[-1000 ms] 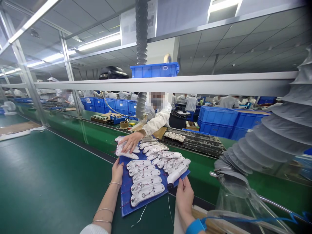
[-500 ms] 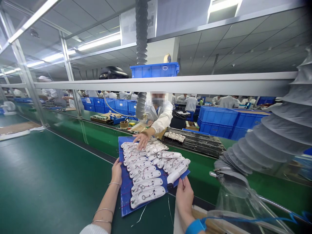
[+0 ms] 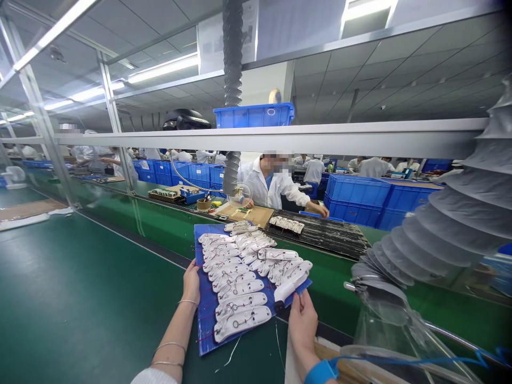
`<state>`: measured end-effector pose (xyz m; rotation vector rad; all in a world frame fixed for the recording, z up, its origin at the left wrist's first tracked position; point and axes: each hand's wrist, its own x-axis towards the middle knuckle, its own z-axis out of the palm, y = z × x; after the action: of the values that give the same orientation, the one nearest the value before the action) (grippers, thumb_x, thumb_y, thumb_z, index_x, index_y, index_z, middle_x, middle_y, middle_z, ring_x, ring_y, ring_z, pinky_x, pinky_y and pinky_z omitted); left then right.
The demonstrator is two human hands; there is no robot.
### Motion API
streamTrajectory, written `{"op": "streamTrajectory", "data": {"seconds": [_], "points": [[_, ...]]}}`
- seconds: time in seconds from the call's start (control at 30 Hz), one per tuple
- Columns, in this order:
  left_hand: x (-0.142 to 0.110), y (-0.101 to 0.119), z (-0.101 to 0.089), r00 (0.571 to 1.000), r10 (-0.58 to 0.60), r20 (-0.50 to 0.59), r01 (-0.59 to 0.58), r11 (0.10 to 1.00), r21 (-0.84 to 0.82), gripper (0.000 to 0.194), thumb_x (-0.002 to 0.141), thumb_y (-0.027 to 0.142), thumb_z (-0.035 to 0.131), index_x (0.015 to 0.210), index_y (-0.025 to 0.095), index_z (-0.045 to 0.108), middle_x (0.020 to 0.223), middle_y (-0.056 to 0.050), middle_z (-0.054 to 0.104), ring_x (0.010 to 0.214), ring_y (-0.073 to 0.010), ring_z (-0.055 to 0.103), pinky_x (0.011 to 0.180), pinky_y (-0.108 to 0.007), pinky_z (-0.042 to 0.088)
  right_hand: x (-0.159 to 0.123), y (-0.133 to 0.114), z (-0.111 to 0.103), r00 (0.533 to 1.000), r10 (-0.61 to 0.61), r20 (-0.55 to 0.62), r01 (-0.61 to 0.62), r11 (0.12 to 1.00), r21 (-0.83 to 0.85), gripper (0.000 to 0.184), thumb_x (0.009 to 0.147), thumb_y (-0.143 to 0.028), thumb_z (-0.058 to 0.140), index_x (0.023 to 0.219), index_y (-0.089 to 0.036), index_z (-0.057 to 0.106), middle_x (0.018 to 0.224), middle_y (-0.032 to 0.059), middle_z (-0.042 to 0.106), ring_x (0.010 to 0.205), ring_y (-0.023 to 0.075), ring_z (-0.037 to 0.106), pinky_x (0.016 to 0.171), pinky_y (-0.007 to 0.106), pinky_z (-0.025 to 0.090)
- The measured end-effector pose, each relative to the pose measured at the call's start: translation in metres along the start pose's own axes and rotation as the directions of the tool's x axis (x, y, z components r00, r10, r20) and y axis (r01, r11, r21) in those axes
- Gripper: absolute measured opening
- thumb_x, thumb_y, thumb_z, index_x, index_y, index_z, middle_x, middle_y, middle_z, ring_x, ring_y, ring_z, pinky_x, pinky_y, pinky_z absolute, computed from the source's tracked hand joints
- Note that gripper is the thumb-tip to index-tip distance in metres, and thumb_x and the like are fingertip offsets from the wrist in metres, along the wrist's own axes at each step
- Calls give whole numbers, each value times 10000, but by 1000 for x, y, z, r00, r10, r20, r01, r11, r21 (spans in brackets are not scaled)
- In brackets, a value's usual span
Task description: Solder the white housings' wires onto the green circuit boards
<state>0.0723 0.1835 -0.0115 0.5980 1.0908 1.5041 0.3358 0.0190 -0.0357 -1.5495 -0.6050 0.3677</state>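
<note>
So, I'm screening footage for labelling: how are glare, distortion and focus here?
Head view: the upper-left ceiling light is blown out white; head view: the right-hand flexible duct looks stretched; head view: white casings on the blue board read fairly sharp, distant workers less so.

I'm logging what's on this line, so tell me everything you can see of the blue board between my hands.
The blue board looks like a thin, flat sheet, perhaps plastic. It sits askew in the view, one bare corner pointing towards you. White casings with thin wires cover most of it in two uneven rows. Your left hand holds its left edge and your right hand its right corner. Whether its underside touches the green bench is hidden.
</note>
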Motion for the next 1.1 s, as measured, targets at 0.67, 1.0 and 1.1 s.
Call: {"op": "streamTrajectory", "data": {"seconds": [0.67, 1.0, 1.1], "points": [[2, -2, -1, 1000, 18, 17, -18, 1000, -11, 334, 1002, 375, 576, 1220, 124, 609, 1045, -68, 673, 856, -144, 665, 796, -326, 582, 1, 3, -1, 1000, 0, -2, -1, 1000, -10, 800, 812, -605, 446, 1401, -79, 566, 1321, 180, 656, 1265, 332, 610, 1014, 393, 493], [-1, -1, 0, 1000, 9, 9, -9, 1000, -15, 350, 999, 401, 574, 1210, 124, 619, 1023, -67, 689, 843, -144, 674, 794, -325, 576, 2, 6, 0, 1000, -10, -4, 10, 1000, -11, 818, 820, -610, 441, 1424, -70, 544, 1338, 186, 644, 1294, 336, 590, 1022, 396, 490], [-1, -1, 0, 1000, 9, 16, -8, 1000, -16, 356, 998, 405, 576, 1213, 125, 620, 1015, -66, 692, 832, -143, 675, 787, -322, 576, 2, 6, 1, 1000, -22, -8, 22, 1000, -7, 819, 820, -617, 447, 1417, -68, 551, 1327, 188, 651, 1282, 332, 600, 1013, 387, 497]]}}
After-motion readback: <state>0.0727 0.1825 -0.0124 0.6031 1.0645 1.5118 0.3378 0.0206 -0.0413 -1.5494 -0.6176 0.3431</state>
